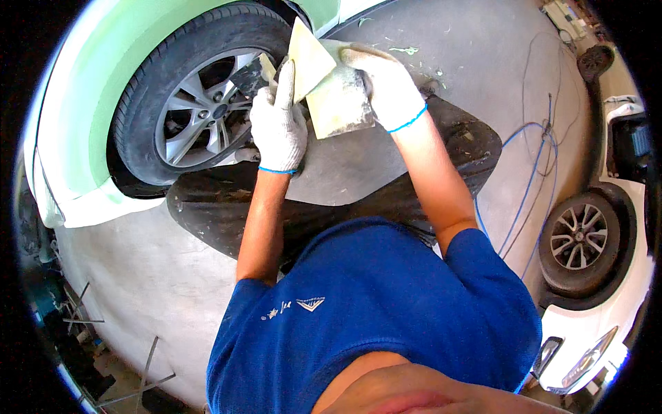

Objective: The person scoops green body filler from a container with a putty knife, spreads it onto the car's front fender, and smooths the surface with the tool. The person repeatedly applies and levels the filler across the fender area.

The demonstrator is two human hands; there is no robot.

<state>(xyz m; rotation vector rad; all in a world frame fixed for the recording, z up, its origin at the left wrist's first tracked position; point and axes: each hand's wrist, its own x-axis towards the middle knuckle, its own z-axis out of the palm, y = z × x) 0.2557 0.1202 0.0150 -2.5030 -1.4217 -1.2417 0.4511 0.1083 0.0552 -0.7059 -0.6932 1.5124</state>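
Note:
My left hand [279,127], in a white knit glove with a blue cuff, is closed with its index finger pointing up along a pale yellow flat spreader [310,61] with a pointed top. Past its knuckles juts a dark-bladed scraper [249,79]; how it is gripped is hidden. Gloved likewise, my right hand [386,76] grips a second pale yellow spreader [334,103], whose lower edge is smeared grey. The two yellow spreaders overlap in front of me. Just left of my hands is the car wheel [219,110] with silver spokes.
A pale green car fender [89,117] curves around the wheel. Blue and dark hoses [538,127] trail over the grey floor at right. Beyond them stands a white car with its wheel [579,238] showing. Thin metal stands [148,372] are at lower left.

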